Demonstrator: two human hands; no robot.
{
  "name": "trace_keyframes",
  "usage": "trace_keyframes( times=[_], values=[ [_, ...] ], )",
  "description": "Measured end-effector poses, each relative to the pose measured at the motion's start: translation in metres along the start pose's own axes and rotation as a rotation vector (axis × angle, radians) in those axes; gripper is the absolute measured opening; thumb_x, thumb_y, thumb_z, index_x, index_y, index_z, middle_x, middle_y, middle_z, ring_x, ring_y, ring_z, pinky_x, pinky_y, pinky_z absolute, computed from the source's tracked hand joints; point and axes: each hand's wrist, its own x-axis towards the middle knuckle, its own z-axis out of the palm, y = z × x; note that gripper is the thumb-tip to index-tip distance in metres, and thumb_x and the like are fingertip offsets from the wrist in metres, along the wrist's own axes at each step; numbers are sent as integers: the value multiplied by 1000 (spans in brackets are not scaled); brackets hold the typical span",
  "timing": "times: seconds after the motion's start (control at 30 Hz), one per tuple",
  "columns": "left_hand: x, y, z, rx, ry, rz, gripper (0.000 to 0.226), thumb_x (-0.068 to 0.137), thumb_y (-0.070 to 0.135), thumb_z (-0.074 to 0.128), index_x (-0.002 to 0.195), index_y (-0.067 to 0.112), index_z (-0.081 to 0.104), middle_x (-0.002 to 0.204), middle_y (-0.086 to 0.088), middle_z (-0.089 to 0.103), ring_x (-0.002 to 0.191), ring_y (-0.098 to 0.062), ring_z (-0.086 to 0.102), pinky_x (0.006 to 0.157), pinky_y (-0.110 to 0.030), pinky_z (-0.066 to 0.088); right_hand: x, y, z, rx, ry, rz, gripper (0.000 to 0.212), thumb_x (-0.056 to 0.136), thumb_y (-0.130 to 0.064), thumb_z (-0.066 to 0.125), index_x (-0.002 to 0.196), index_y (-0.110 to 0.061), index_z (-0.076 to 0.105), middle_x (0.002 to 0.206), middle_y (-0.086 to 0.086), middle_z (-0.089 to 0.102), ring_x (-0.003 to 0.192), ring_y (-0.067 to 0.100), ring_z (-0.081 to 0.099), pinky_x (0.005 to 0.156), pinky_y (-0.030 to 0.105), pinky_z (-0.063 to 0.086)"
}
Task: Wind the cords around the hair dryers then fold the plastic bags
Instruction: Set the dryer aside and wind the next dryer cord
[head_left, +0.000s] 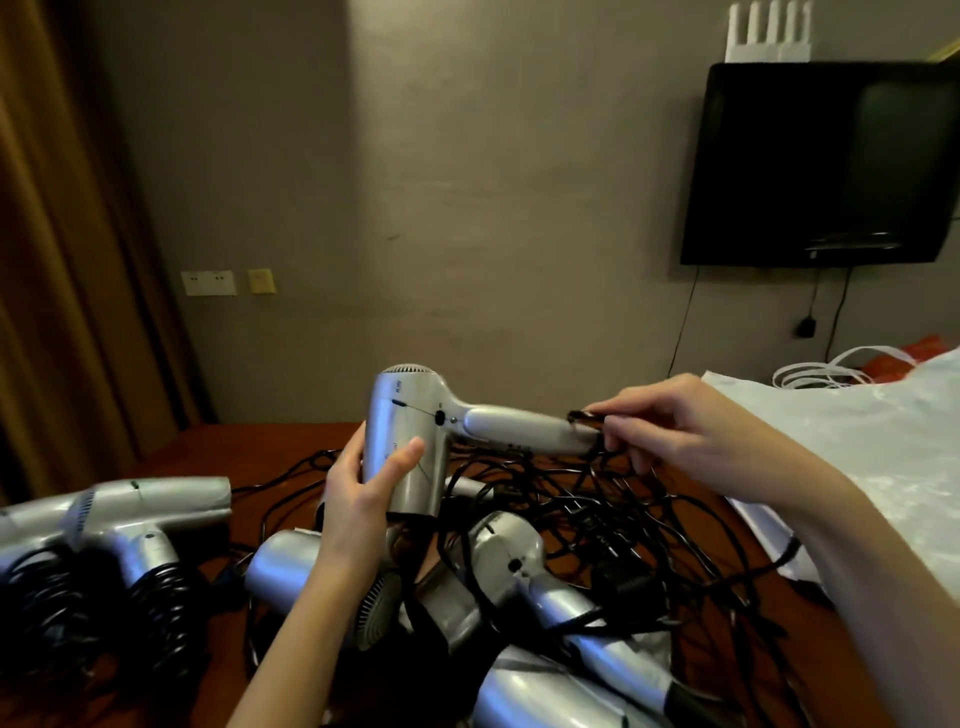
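Over a dark reddish-brown table (291, 441), the left hand (358, 499) grips the barrel of a silver hair dryer (415, 441), thumb laid across it, held up clear of the surface. Right hand (670, 421) pinches the black cord (587, 418) at the tip of the dryer's handle, fingers curled. Below sits a messy tangle of cords (597, 519) and more dryers; two wound dryers (130, 540) lie at the left. White plastic bags (857, 431) lie on the right. Room's pretty dim: grey wall, wall-mounted TV (826, 161), brown curtain (67, 234), sockets (208, 283).
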Motion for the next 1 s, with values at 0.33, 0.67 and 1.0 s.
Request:
trace_keyframes(
  times=[0.33,0.67,1.0],
  values=[
    [-1,2,0,-216,71,-136,54,54,46,78,100,18,73,93,-18,70,82,-32,64,74,-42,48,9,8,24,498,-50,220,13,74,-20,69,84,-18,77,76,11,73,58,22,69,46,23,52],
    [-1,6,-4,-234,-49,-162,60,56,45,76,107,14,69,89,-15,68,79,-31,62,66,-36,49,15,34,40,187,-170,446,52,62,-68,72,52,-18,61,40,-3,37,35,9,32,39,16,27],
    [-4,7,-4,-153,-222,-131,52,56,42,75,101,18,70,84,-13,69,69,-28,65,55,-33,54,10,67,38,1124,-351,443,50,45,-29,93,85,-9,69,70,5,58,56,12,55,50,24,50]
  ],
)
